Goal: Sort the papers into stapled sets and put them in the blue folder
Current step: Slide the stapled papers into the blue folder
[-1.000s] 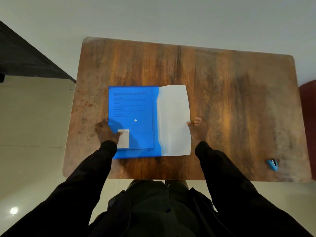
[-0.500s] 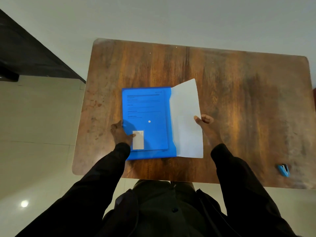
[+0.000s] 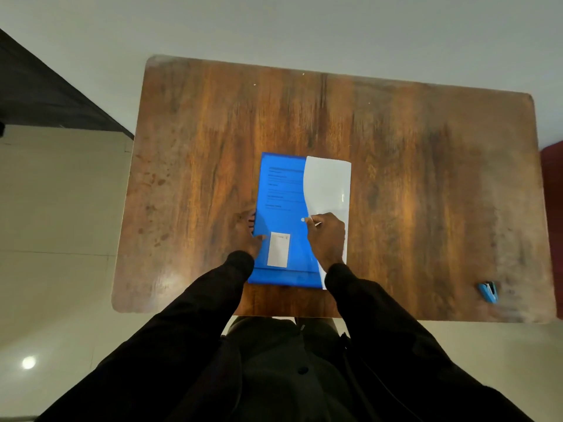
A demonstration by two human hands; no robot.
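Where it lies flat on the near middle of the wooden table (image 3: 213, 132), the blue folder (image 3: 283, 208) sits between both hands. Left hand (image 3: 248, 233): grips the folder's left edge, thumb laid on the cover just beside a white rectangular label (image 3: 278, 249). Right hand (image 3: 327, 239): fingers curled, pinching the curved edge of the white flap (image 3: 329, 184), fingertips next to a small pale round stud (image 3: 302, 219). Folder: translucent glossy plastic, rectangular; a printed sheet (image 3: 280, 187) shows through the cover. Flap: smooth, bowed over the folder's right side. Table: dark grained wood, rounded corners, mottled. Blue stapler (image 3: 488, 291): near right corner, well apart.
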